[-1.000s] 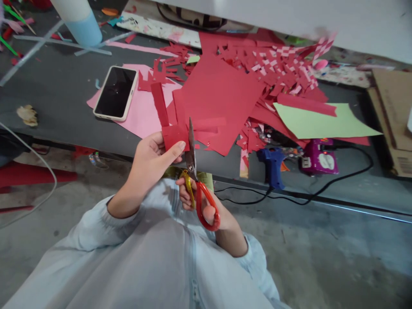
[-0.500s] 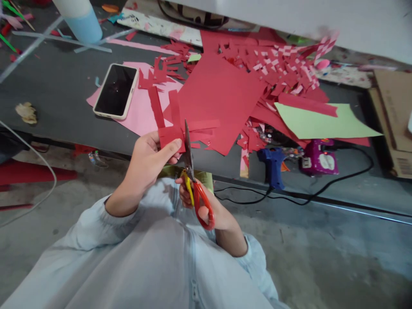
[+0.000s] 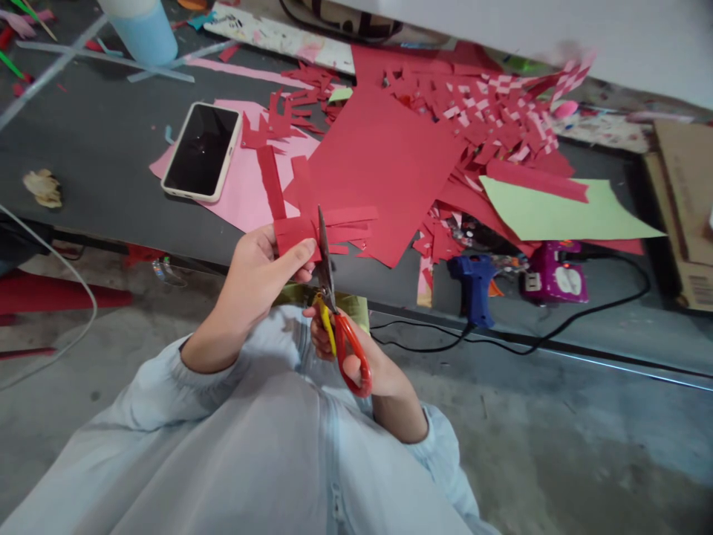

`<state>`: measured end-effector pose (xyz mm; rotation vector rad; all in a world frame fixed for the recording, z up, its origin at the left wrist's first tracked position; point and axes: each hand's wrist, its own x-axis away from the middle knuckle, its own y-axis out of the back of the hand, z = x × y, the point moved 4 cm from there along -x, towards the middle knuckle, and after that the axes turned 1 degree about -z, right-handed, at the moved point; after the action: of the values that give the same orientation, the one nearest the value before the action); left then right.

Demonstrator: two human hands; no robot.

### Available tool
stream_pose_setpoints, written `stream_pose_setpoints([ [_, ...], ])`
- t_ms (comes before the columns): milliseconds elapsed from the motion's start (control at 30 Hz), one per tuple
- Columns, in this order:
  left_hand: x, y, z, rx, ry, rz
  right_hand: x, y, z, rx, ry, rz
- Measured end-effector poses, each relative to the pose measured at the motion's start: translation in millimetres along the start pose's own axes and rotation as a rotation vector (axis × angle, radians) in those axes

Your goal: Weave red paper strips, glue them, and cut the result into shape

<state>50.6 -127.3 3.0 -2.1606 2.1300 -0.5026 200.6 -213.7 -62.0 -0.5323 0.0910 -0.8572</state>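
Observation:
Between the thumb and fingers of my left hand (image 3: 261,275) is a small piece of red paper (image 3: 295,234), held just over the table's front edge. My right hand (image 3: 362,353) grips scissors (image 3: 352,357) with one red and one yellow handle. Their blades point away from me and lie along the right edge of the red piece; whether they are fully closed is hard to see. Beyond the tips lie a large red sheet (image 3: 384,163) and cut red strips (image 3: 271,182). Under the strips is a pink sheet (image 3: 256,193).
A phone (image 3: 201,152) lies on the pink sheet. To the right are a green sheet (image 3: 573,212), a blue glue gun (image 3: 473,290) with a cord, a purple box (image 3: 554,275) and cardboard (image 3: 688,200). A bottle of blue liquid (image 3: 148,33) stands at the back left.
The view has shifted very slightly, moving the table things a little in the picture. Both hands, the red piece and the scissors stay nearly the same.

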Motion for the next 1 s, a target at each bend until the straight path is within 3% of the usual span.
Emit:
stream_pose_setpoints([
  [300, 0.7, 1.1, -0.1, -0.032, 0.025, 0.007, 1.4, 3.1, 0.6, 0.045, 0.029, -0.006],
  [1000, -1.0, 2.8, 2.7, -0.053, 0.065, -0.055, 0.8, 3.7, -6.7, 0.01, -0.06, -0.129],
])
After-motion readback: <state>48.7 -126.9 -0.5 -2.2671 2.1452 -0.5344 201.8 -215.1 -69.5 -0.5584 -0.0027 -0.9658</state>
